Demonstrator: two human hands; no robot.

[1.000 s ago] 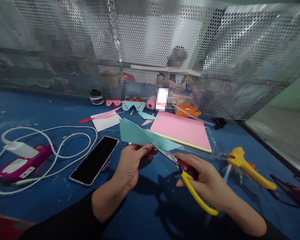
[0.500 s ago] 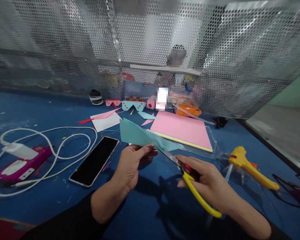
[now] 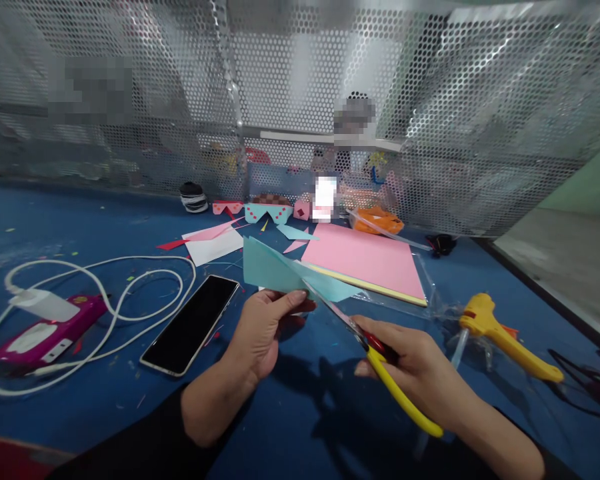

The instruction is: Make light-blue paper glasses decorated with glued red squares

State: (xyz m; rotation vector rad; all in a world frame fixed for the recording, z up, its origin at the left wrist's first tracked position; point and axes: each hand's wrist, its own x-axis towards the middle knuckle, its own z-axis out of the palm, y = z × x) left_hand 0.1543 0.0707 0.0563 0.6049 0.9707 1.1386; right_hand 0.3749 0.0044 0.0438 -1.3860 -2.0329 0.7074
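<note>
A folded sheet of light-blue paper [image 3: 270,267] is pinched along its lower edge by my left hand [image 3: 265,330], thumb on the near side. My right hand [image 3: 420,370] is closed round the red and yellow handles of a pair of scissors [image 3: 403,397]. The blades point up and left and lie against the paper, with their tips close to my left thumb. One flap of the paper stands up on the left, while a pointed piece reaches out to the right past the blades. Part of the scissor handles is hidden by my right fingers.
A phone [image 3: 193,327] and a purple power strip [image 3: 50,333] with looped white cable lie left. Pink paper [image 3: 365,257] lies beyond my hands. At right rests a yellow glue gun [image 3: 510,340]. Paper glasses [image 3: 267,213] stand before the perforated metal screen [image 3: 290,67].
The scissors and both hands stay nearly in the same place. The blades seem slightly closer together against the paper. The whole view has shifted a little.
</note>
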